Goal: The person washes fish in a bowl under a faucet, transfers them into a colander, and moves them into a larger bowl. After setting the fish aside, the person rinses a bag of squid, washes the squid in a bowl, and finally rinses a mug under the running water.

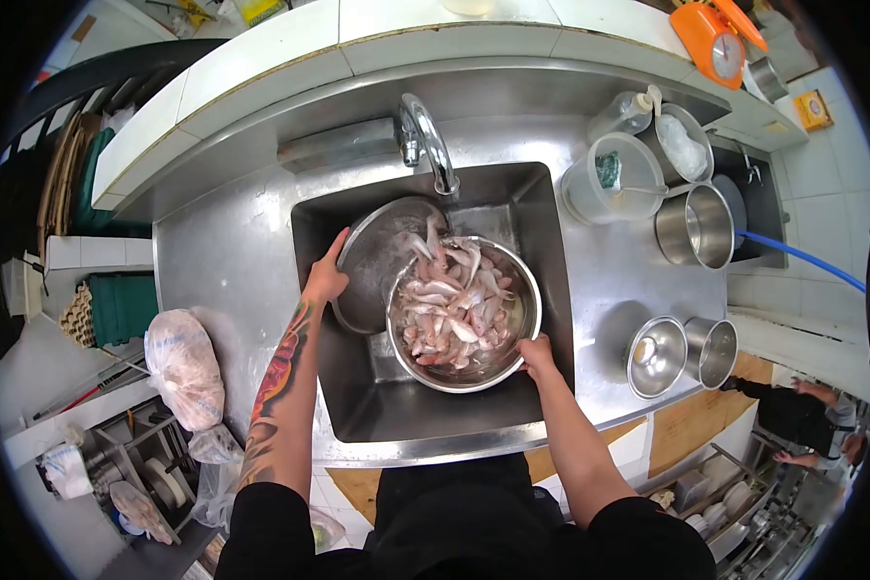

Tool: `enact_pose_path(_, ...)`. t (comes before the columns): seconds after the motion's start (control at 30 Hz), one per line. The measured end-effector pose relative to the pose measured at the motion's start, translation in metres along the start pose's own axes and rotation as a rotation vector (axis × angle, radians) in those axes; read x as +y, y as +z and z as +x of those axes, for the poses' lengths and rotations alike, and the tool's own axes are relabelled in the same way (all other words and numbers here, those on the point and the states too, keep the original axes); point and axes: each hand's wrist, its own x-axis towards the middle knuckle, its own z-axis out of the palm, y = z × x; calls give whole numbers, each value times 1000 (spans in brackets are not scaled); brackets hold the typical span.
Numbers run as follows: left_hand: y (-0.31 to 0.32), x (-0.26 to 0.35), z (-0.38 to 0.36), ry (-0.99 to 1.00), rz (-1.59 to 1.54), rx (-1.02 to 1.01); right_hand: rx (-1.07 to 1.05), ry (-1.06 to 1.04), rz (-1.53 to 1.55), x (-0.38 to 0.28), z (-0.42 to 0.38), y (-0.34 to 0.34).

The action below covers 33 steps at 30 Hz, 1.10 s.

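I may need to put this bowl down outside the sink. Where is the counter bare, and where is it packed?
Bare steel lies left of the sink, between its rim and the bagged meat. A smaller patch sits right of the sink, between the plastic containers and the two steel cups. The right back corner is crowded. Both hands, left hand and right hand, are busy.

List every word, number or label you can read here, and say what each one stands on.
No text can be read.
Orange kitchen scale: its dial has markings, too small to read.
Yellow packet on the tiled ledge: has print, blurred.
Bowl of raw chicken pieces, held by the left hand and right hand: no lettering.
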Motion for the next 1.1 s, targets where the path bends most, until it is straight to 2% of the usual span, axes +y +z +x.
enact_pose_path(0.17, 0, 14, 11, 31, -23, -26, 50, -52, -145, -29, -40, 6)
enact_pose_path(0.23, -1, 14, 23, 64, 75, -15, 61, -63, -164, -37, -47, 11)
enact_pose_path(0.37, -4, 7, 38, 49, 34, -40, 64, -27, -86, -36, -48, 14)
enact_pose_path(0.5, -4, -2, 62, 62, 149, -63, 39, 30, -69, -36, -46, 9)
enact_pose_path(0.6, -4, -1, 74, 62, 190, -89, 12, 64, -128, -63, -64, 13)
enact_pose_path(0.8, -8, 5, 72, 66, 205, -102, 61, -29, -288, -91, -80, 19)
enact_pose_path(0.9, -12, 10, 72, 43, 230, -123, 88, -68, -375, -89, -79, 16)
enact_pose_path(0.97, -20, 33, 53, -64, 230, -175, 88, -57, -373, -86, -80, 13)
enact_pose_path(1.1, -11, 11, 78, -45, 210, -187, 106, -73, -352, -90, -84, 2)
